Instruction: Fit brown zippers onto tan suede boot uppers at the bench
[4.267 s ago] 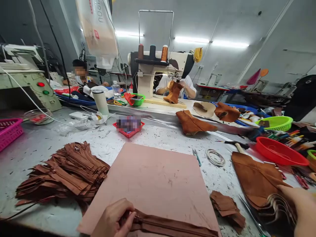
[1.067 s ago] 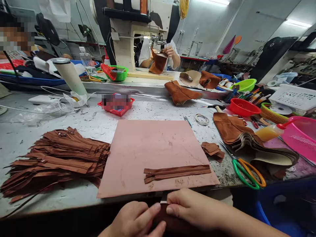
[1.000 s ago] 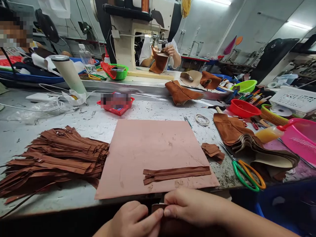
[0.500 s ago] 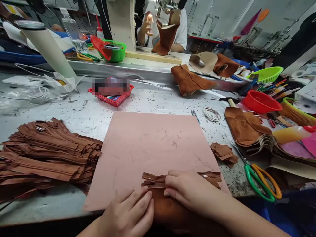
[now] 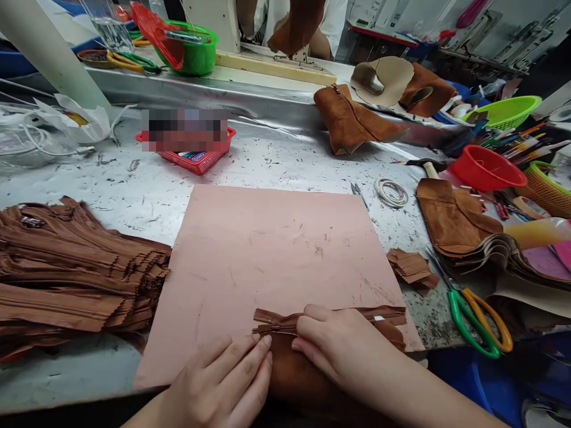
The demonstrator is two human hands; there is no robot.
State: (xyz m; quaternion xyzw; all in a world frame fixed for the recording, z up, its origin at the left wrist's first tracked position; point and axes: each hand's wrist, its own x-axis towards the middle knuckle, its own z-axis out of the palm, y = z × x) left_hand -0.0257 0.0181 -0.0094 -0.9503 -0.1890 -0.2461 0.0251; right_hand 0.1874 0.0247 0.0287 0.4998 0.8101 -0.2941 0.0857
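A brown zipper lies across the near part of the pink board, along the upper edge of a brown leather piece. My left hand has its fingers pressed together, their tips at the leather's edge just below the zipper's left end. My right hand is closed over the middle of the zipper and the leather edge, its thumb tucked beneath the fingers. Past this hand, the zipper's other end reaches right, over a rounded leather edge with a small white mark.
Brown zippers are heaped at the left. At the right lie small brown scraps, green and orange scissors and stacked leather pieces. A red basket stands behind the board; a person is across the table.
The view has tilted down and shifted, so the table items appear displaced. Both hands keep nearly the same hold, and more of the zipper's right end shows.
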